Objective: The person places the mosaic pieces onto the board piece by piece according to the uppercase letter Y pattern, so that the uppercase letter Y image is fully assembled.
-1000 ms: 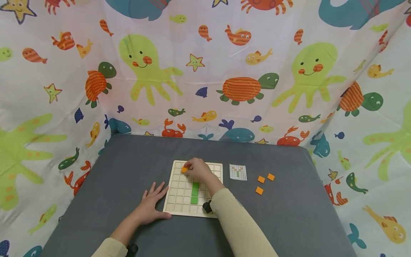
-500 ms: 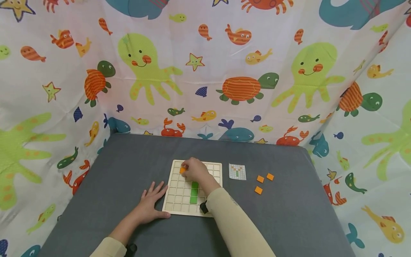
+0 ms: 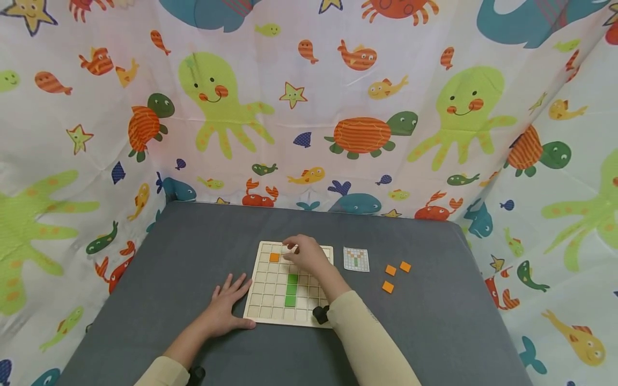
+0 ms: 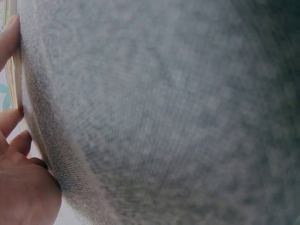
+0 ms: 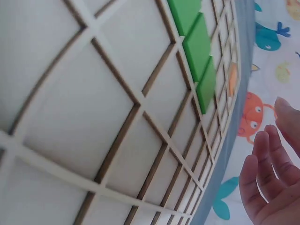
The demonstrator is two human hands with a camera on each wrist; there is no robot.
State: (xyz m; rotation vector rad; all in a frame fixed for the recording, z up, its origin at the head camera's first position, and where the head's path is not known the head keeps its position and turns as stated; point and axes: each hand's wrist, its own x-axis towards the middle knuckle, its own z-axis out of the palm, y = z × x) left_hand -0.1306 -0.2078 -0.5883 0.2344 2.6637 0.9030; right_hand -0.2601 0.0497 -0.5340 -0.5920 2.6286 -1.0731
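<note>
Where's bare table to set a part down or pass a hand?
Bare: gray table left of the left hand, behind the board, right of the loose orange tiles. Crowded: above the board, right hand there; between board and tiles, where the printed card lies.

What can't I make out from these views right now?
- Head: part of the board, hidden by the right hand and forearm.
- Head: exact pattern on the card, too small.
- Left wrist: part of the left hand and most of the board, cut off by the left edge.
- Right wrist: part of the right hand, cut off by the right edge.
</note>
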